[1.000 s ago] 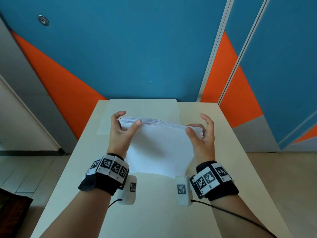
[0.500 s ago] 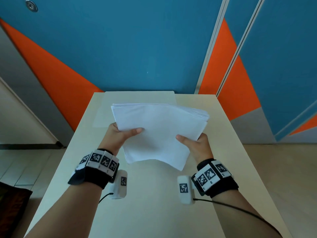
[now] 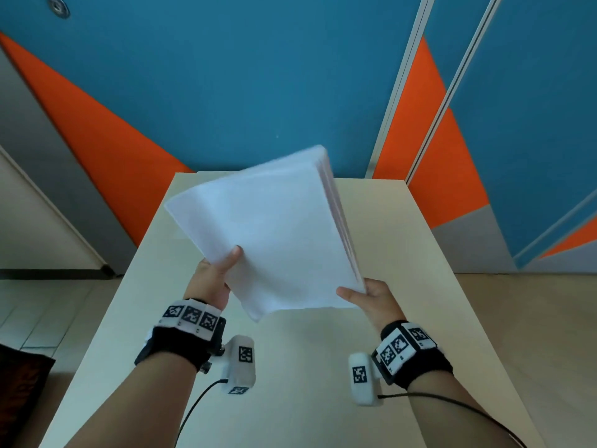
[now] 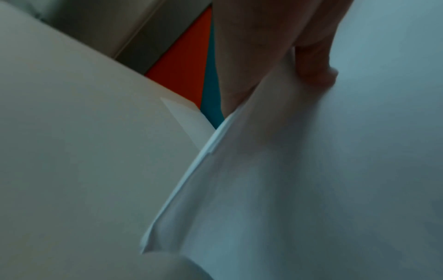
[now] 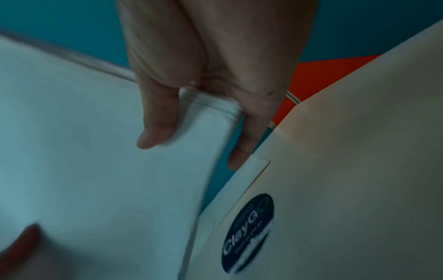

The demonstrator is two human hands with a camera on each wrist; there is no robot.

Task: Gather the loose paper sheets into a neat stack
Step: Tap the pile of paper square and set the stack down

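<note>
A stack of white paper sheets (image 3: 274, 234) is held tilted in the air above the beige table (image 3: 300, 376). My left hand (image 3: 216, 276) grips its left edge, thumb on top. My right hand (image 3: 365, 295) pinches its near right corner, thumb on top and fingers beneath. In the left wrist view the paper stack (image 4: 287, 189) fills the right side, its edges slightly uneven. In the right wrist view my thumb and fingers clamp the paper stack (image 5: 95, 151). One more flat sheet (image 5: 254, 170) lies on the table at its far end.
The table's far edge stands against a blue and orange wall (image 3: 258, 85). A round dark sticker (image 5: 248, 233) sits on the table under the stack. Floor (image 3: 42, 312) shows on both sides of the narrow table.
The stack was standing on edge on the table a second ago. Both hands have since lifted it and turned it, so its long side now points away, tilted up.
</note>
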